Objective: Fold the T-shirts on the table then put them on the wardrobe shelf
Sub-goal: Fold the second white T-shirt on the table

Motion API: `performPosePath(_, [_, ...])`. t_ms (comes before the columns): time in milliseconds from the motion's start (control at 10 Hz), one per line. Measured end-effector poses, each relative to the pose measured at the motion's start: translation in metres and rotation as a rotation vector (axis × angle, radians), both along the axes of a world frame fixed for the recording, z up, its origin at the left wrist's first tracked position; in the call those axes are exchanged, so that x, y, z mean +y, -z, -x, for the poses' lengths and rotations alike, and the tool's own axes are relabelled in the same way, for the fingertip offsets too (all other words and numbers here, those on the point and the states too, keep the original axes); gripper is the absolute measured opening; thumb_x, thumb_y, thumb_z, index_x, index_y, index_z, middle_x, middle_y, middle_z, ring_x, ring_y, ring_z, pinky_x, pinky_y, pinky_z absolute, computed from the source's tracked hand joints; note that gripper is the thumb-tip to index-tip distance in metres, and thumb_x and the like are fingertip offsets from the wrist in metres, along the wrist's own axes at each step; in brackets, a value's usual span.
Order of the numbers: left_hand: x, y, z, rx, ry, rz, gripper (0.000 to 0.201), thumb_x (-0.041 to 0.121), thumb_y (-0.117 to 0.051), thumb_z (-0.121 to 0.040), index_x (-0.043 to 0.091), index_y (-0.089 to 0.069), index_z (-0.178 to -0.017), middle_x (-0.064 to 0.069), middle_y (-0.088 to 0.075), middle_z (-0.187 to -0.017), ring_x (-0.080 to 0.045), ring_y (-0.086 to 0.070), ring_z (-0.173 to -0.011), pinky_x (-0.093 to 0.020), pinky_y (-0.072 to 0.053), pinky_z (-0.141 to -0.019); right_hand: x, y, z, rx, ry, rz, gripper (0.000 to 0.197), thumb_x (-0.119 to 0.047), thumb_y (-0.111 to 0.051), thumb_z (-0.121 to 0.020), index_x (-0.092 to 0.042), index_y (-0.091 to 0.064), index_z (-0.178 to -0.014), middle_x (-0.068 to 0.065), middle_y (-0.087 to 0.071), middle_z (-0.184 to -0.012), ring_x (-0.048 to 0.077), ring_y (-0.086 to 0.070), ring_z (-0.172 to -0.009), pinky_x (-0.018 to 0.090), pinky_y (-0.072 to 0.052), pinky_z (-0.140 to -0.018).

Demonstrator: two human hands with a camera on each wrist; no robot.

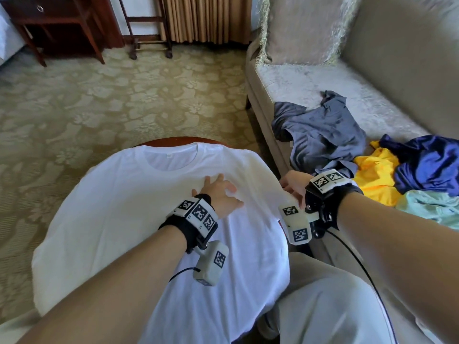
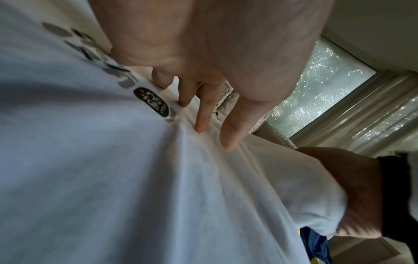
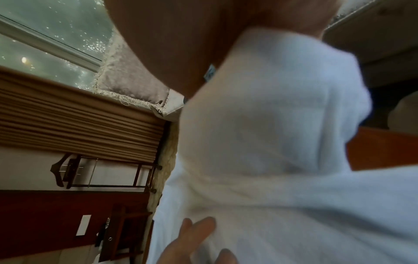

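One white T-shirt is lying flat, collar pointing away; left hand is pressing it with released fingers, right hand is grasping its sleeve.

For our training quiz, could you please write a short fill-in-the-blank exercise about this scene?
1. The left hand presses flat on the ____ T-shirt.
2. The right hand grips the T-shirt's ____ sleeve.
3. The T-shirt lies spread over a round ____.
4. The grey shirt lies on the ____.

Missing words: white; right; table; sofa
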State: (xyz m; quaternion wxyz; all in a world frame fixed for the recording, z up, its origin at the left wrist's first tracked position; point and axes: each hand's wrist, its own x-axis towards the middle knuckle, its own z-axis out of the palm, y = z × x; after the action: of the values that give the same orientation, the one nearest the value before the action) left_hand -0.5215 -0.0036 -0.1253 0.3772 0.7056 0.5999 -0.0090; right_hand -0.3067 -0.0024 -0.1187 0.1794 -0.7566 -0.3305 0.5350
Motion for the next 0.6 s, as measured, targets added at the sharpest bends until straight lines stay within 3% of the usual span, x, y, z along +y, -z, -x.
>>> performPosePath(100, [0.001,-0.002,0.0,0.011,0.03,0.01,0.043,0.04,-0.06,-0.09,0.038,-0.051,-0.133,0.01,-0.002,-0.164,-0.019,0.01,-0.151,-0.052,0.0,-0.121,-0.001,-0.005,0.013,0.045,-0.06,0.014,0.012,-0.018,-0.049,-0.094,-0.011,-0.056,-0.1,0.004,-0.053,-0.089,0.017,-0.052,-0.075,0.03,-0.047,-0.062])
performPosePath(200, [0.001,-0.002,0.0,0.005,0.042,0.006,0.044,0.039,-0.061,-0.09,0.037,-0.051,-0.133,0.008,-0.003,-0.164,-0.021,0.01,-0.151,-0.053,0.0,-0.12,0.0,-0.008,0.019,0.112,-0.02,-0.01,0.015,-0.023,-0.054,-0.091,-0.013,-0.058,-0.101,0.006,-0.056,-0.095,0.021,-0.056,-0.082,0.035,-0.051,-0.08])
performPosePath(300, [0.003,0.0,0.003,-0.011,0.031,0.023,0.044,0.038,-0.062,-0.09,0.038,-0.052,-0.133,0.01,-0.003,-0.164,-0.019,0.012,-0.151,-0.051,0.001,-0.121,0.0,-0.016,0.018,0.051,0.05,0.031,0.027,-0.027,-0.067,-0.081,-0.006,-0.062,-0.098,0.013,-0.063,-0.085,0.03,-0.061,-0.076,0.038,-0.051,-0.075])
performPosePath(400, [0.007,0.004,0.005,-0.046,-0.02,0.067,0.042,0.039,-0.065,-0.088,0.038,-0.055,-0.128,0.011,-0.003,-0.164,-0.016,0.011,-0.151,-0.048,-0.002,-0.121,0.005,-0.017,0.001,-0.035,0.251,-0.117,0.033,-0.027,-0.076,-0.077,-0.003,-0.061,-0.095,0.012,-0.063,-0.077,0.026,-0.06,-0.061,0.028,-0.047,-0.049])
performPosePath(500, [0.009,0.005,0.004,-0.06,-0.035,0.063,0.043,0.039,-0.066,-0.086,0.04,-0.055,-0.128,0.011,-0.003,-0.164,-0.018,0.01,-0.151,-0.047,0.001,-0.121,0.009,-0.022,-0.019,-0.104,0.359,-0.212,0.048,-0.035,-0.081,-0.063,-0.009,-0.066,-0.1,0.01,-0.068,-0.086,0.026,-0.068,-0.068,0.03,-0.056,-0.053])
performPosePath(600, [0.01,0.01,0.002,-0.089,-0.055,0.079,0.042,0.042,-0.069,-0.083,0.041,-0.057,-0.123,0.009,-0.001,-0.164,-0.021,0.009,-0.151,-0.047,0.006,-0.12,0.007,-0.008,-0.042,-0.116,0.36,-0.21,0.064,-0.028,-0.074,-0.068,-0.011,-0.056,-0.127,0.007,-0.061,-0.122,0.027,-0.062,-0.109,0.034,-0.056,-0.081])
